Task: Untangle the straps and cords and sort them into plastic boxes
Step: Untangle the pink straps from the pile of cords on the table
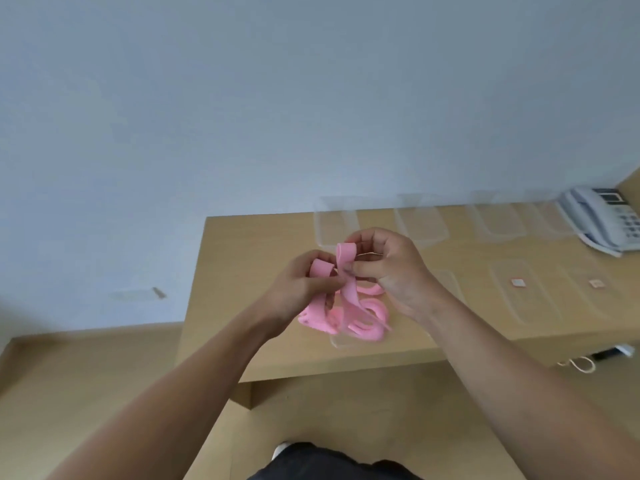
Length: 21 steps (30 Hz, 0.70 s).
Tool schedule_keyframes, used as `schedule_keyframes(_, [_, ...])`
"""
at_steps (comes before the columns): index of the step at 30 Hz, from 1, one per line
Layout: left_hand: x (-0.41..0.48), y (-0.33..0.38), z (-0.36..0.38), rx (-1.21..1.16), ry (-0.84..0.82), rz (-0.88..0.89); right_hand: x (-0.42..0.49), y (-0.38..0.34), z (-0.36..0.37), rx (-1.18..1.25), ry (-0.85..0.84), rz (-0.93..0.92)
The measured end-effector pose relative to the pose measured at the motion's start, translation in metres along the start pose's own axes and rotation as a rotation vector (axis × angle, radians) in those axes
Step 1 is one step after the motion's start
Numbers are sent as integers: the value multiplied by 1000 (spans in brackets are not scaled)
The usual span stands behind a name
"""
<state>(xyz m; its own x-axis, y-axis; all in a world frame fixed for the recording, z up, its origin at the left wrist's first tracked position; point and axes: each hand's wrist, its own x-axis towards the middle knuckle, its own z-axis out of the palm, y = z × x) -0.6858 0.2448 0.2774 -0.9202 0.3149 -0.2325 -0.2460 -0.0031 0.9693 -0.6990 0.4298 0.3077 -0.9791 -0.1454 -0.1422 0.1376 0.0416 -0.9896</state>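
Pink strap point(348, 299) tangle between both hands

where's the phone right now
In the head view the phone sits at the desk's far right edge, just right of the back row of clear boxes.

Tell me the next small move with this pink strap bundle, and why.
Probably draw the two hands gently apart to pull one loop free. The left hand and right hand both pinch the pink strap above the desk, with loops hanging tangled below; the clear boxes at the back wait empty.
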Motion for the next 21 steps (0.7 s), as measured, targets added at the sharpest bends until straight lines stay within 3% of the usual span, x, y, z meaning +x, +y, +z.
schedule_keyframes(10, [50,-3,14,114,13,-73,12,32,-29,-13,206,17])
schedule_keyframes(13, [55,-2,16,54,25,-98,16,49,-41,11,0,110])
schedule_keyframes(16, [60,-4,14,-22,59,-131,22,75,-47,-136,-276,218])
schedule_keyframes(19, [66,-10,8,-104,157,-185,28,100,-46,-266,-271,264])
schedule_keyframes(21, [66,-19,1,-185,290,-256,31,113,-49,-148,-259,334])
